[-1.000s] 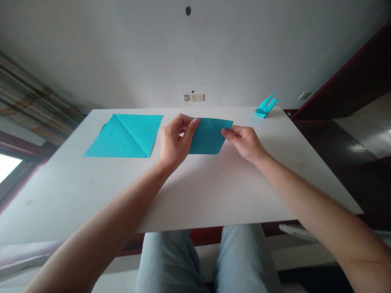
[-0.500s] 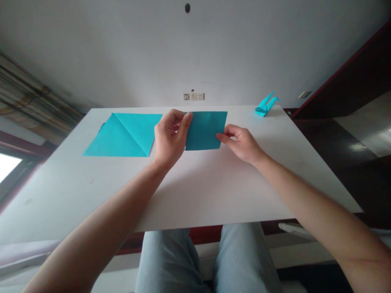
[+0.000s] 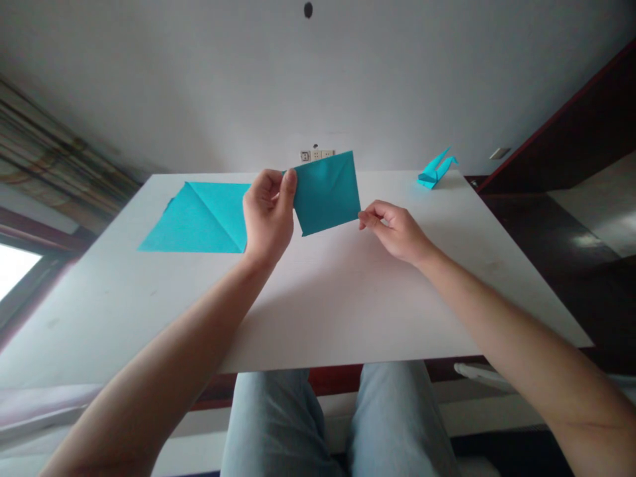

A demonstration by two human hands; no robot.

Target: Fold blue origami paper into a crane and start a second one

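Note:
A folded square of turquoise paper [image 3: 326,193] is held up above the table, tilted with its right side higher. My left hand [image 3: 271,212] pinches its upper left edge between thumb and fingers. At the lower right corner, the thumb and fingertips of my right hand [image 3: 395,228] are pressed together on the paper. Faint diagonal creases show near its top right corner. Behind my left hand lies a larger turquoise sheet [image 3: 199,222] with a diagonal crease, partly hidden by that hand.
A turquoise origami crane [image 3: 435,172] stands at the far right of the white table [image 3: 348,305]. Wall sockets [image 3: 316,156] sit just past the table's back edge. A patterned curtain [image 3: 59,146] hangs at the left.
The folded paper has turned, its right side rising and its left corner dropping. My left hand has shifted slightly up and left; my right fingers now pinch the lower right corner.

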